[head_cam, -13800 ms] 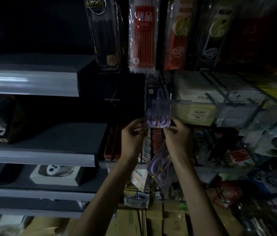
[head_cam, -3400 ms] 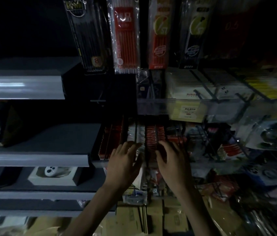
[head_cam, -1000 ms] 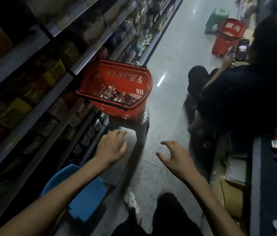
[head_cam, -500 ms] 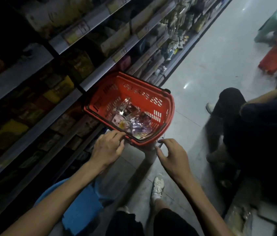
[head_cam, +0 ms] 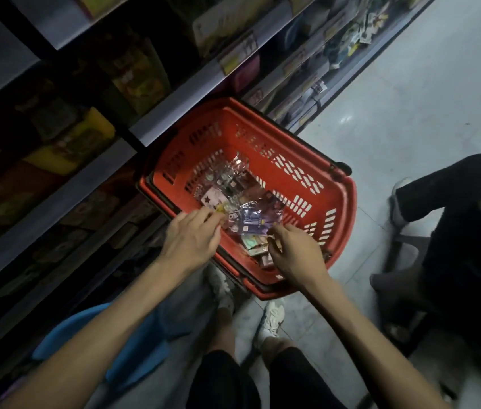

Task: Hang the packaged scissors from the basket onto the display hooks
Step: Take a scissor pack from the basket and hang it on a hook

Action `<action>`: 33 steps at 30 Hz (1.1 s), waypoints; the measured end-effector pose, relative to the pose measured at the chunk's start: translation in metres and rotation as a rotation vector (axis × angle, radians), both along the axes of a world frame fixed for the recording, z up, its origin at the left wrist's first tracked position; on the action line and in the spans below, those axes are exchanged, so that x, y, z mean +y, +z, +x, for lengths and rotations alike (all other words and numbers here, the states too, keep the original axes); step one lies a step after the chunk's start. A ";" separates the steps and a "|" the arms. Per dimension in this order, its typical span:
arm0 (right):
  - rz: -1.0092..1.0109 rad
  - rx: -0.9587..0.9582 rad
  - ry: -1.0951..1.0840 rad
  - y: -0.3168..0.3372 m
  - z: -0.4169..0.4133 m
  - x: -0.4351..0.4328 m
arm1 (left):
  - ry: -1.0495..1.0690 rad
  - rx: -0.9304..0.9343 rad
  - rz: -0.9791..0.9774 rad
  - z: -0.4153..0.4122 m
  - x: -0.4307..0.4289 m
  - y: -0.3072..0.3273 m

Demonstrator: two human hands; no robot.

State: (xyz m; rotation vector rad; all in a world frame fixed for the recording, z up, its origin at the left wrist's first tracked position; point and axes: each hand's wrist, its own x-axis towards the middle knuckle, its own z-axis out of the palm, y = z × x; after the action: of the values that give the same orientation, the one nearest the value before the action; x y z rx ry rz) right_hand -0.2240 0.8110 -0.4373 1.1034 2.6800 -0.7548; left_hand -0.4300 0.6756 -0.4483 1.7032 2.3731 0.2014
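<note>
Down in the basket (head_cam: pixel 262 134), scissors pack (head_cam: pixel 254 221) lies crosswise between left hand (head_cam: pixel 195 234) and right hand (head_cam: pixel 292 253), fingers curled at its ends; grip unclear.

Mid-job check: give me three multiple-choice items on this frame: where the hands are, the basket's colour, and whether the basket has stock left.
1. Where are the left hand and right hand? A) at the display hooks B) reaching into the basket C) flat on the floor
2. What colour is the basket? A) blue B) green C) red
3. What state is the basket in? A) empty B) overturned C) upright, holding packaged items
Key: 1 B, both hands' fingers are over its contents; 2 C, its rim and walls are red; 3 C, the shiny items lie on its bottom.
</note>
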 end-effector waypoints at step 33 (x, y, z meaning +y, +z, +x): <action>-0.266 -0.217 -0.048 -0.156 -0.064 0.058 | 0.086 -0.193 0.013 -0.056 0.034 -0.037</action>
State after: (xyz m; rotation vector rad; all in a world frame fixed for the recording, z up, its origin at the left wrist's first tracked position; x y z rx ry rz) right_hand -0.2877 0.8690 -0.5937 1.1130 2.3043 -0.9108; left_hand -0.4859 0.7098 -0.4848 1.5137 2.3079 0.3786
